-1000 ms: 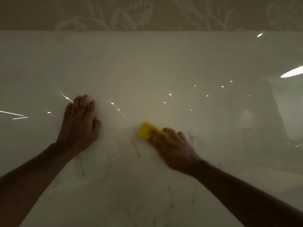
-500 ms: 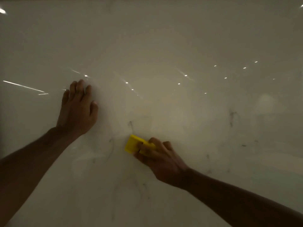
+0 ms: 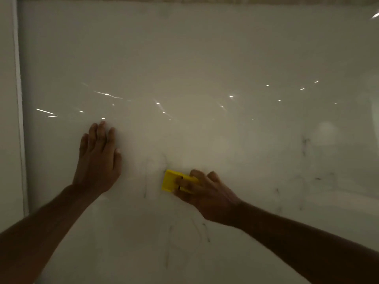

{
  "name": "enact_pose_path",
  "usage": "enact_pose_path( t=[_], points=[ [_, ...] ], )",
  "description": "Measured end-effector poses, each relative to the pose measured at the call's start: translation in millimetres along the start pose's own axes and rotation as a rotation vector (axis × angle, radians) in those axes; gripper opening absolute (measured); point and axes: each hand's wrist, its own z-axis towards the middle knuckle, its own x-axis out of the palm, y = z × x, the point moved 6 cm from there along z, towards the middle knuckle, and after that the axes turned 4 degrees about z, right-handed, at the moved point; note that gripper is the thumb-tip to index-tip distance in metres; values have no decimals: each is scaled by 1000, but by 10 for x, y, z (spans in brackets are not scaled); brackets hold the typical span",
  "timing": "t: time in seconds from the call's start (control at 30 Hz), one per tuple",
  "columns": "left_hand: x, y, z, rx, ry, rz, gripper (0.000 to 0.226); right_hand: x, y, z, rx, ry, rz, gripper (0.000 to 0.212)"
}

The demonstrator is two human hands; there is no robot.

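Note:
A glossy white board (image 3: 205, 58) fills the view, with faint dark marker smears on its lower half. My right hand (image 3: 207, 196) grips a small yellow eraser block (image 3: 170, 180) and holds it against the board just below centre; my fingers cover its right part. My left hand (image 3: 97, 160) lies flat on the board to the left of the eraser, fingers straight and pointing up, holding nothing.
The board's pale frame edge (image 3: 19, 99) runs down the left side. Dark smudges (image 3: 305, 144) remain at the right and thin lines (image 3: 168, 247) below the hands. Small ceiling-light reflections dot the middle of the board.
My right hand has slid the yellow eraser down and to the left over the board. The left hand stays pressed flat in place; the view has shifted, and the board's left frame edge now shows.

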Motion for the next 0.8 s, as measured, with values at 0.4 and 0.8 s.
enact_pose_path(
  t=[0.4,0.8],
  points=[
    [48,14,-75,25,-34,-12,63,-92,-15,436,411,-179,61,60],
    [39,98,-222,103,-30,-15,63,-352,-240,948,639,-214,0,60]
  ],
)
